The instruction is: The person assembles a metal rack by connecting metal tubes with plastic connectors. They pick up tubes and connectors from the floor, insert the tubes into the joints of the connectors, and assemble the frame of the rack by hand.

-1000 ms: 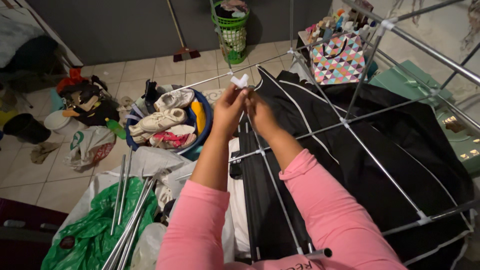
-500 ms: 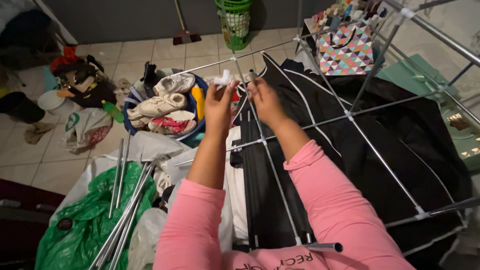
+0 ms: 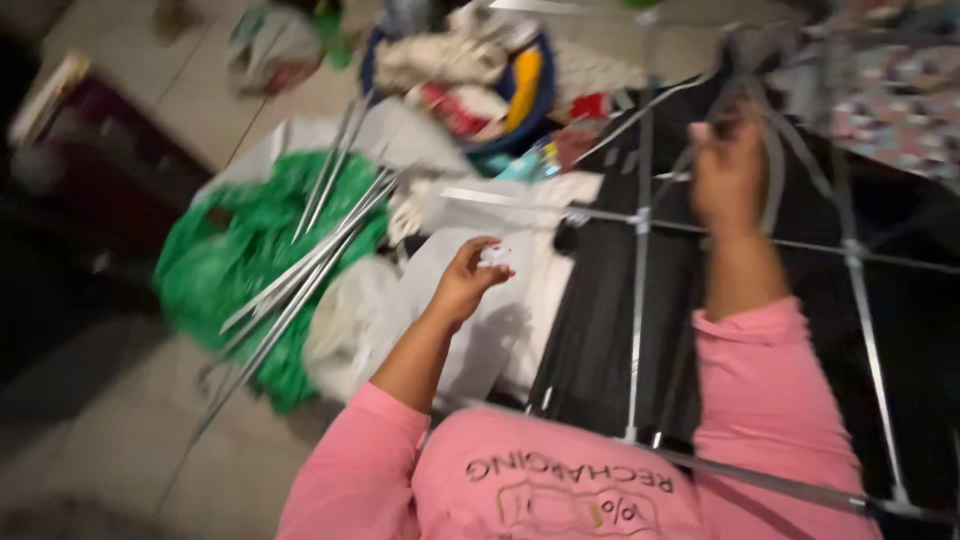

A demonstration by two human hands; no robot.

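My left hand (image 3: 468, 278) is drawn back toward my body, its fingers closed on a small white plastic connector (image 3: 494, 256). My right hand (image 3: 728, 168) stays raised over the metal rod frame (image 3: 638, 300), its fingers around a thin rod near the frame's far part; the blur hides the exact grip. Black fabric (image 3: 600, 340) lies under the frame. Both arms wear pink sleeves.
A green plastic bag (image 3: 230, 270) with a bundle of loose metal rods (image 3: 310, 255) lies on the floor to the left. A blue basin (image 3: 535, 95) full of shoes stands farther off. White bags (image 3: 440, 300) lie below my left hand. A patterned bag (image 3: 900, 110) is at right.
My left hand has pulled away from the frame, down and toward me, with the white connector. My right hand stayed up at the frame. The view has swung left and blurred.
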